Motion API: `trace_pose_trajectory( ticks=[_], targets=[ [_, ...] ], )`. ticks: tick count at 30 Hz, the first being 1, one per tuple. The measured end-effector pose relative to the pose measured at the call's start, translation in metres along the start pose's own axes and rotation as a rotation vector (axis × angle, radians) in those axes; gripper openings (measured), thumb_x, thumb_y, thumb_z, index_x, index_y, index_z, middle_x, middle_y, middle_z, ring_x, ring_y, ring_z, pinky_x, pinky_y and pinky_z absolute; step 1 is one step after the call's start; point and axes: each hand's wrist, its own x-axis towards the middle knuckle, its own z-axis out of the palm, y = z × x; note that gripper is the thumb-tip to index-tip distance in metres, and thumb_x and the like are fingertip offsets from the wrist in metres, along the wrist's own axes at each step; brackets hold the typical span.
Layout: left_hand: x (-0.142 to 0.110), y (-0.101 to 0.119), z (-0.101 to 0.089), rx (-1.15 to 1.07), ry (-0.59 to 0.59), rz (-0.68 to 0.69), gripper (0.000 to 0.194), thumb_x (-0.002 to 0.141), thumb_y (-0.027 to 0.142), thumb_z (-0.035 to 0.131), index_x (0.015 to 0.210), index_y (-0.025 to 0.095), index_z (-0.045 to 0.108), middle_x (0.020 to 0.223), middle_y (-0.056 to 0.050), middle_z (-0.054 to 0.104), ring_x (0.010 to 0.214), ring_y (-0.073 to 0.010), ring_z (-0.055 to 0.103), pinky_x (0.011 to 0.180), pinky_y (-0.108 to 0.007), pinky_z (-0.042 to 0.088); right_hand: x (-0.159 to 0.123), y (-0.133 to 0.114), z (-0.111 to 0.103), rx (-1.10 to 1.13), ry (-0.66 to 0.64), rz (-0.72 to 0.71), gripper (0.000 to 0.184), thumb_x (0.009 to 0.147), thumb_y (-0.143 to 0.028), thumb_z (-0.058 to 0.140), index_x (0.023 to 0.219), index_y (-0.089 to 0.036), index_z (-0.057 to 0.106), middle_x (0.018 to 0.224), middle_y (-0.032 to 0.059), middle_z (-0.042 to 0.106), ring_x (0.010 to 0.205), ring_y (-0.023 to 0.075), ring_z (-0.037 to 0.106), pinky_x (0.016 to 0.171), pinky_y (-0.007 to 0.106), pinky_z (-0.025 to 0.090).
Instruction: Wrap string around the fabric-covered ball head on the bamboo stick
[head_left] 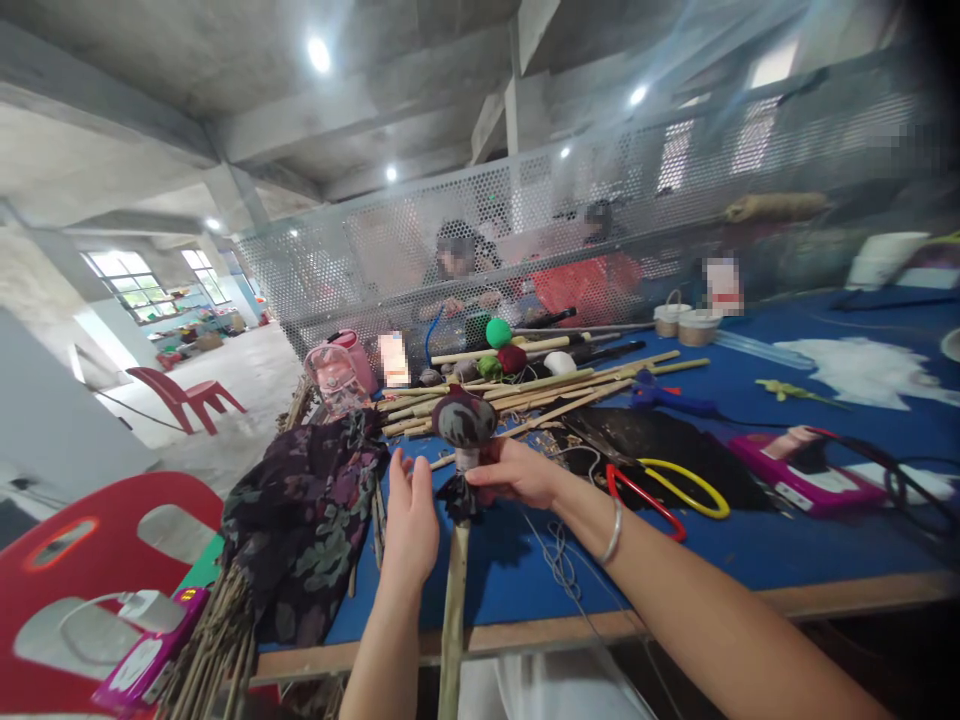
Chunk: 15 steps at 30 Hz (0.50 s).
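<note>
A pale stick (454,600) stands upright before me, topped by a round, dark patterned cloth-wrapped head (463,418). Gathered dark fabric hangs in a frill around its neck. My right hand (521,474) pinches the neck between thumb and fingers from the right side. On the left, my left hand (411,515) is held upright with fingers extended, close to the frill and holding nothing I can see. Grey string (561,565) lies loosely tangled on the blue table (510,590) below my right wrist. Dark flowered cloth (315,510) lies to the left of my left hand.
Bundled sticks (570,385) lie behind the wrapped head, beside coloured balls (512,359). Looped red (645,505) and yellow (690,490) handles lie right, near a magenta power strip (806,475). A perforated screen (375,260) stands behind; people sit beyond it. A red chair (150,500) stands left.
</note>
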Motion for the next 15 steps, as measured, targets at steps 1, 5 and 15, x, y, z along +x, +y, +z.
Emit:
trace_pose_trajectory(
  ticks=[1,5,15],
  targets=[
    [-0.002,0.003,0.003,0.125,0.069,0.109,0.057,0.080,0.050,0.044,0.125,0.016,0.039,0.123,-0.013,0.048,0.110,-0.0217,0.046,0.087,-0.028,0.037,0.001,0.000,0.004,-0.012,0.006,-0.013,0.025,0.060,-0.027,0.072,0.072,-0.010,0.056,0.049,-0.0036,0.052,0.034,0.0021,0.033,0.031,0.018,0.011],
    [-0.008,0.002,0.021,0.333,-0.052,0.194,0.062,0.073,0.049,0.055,0.123,0.013,0.042,0.117,-0.017,0.053,0.106,-0.0268,0.050,0.085,-0.033,0.037,0.002,0.003,0.016,0.034,0.034,-0.024,0.027,0.058,-0.025,0.072,0.075,-0.011,0.056,0.052,-0.0053,0.049,0.039,0.0022,0.033,0.034,0.017,0.016],
    [-0.004,-0.030,0.015,0.073,-0.218,-0.072,0.032,0.069,0.044,0.061,0.082,0.016,0.054,0.046,0.006,0.044,0.037,-0.0074,0.037,0.038,-0.019,0.030,-0.003,0.001,0.016,-0.013,0.090,0.113,0.026,0.060,-0.030,0.070,0.070,-0.012,0.054,0.052,-0.0034,0.050,0.037,0.0037,0.034,0.034,0.019,0.018]
  ],
)
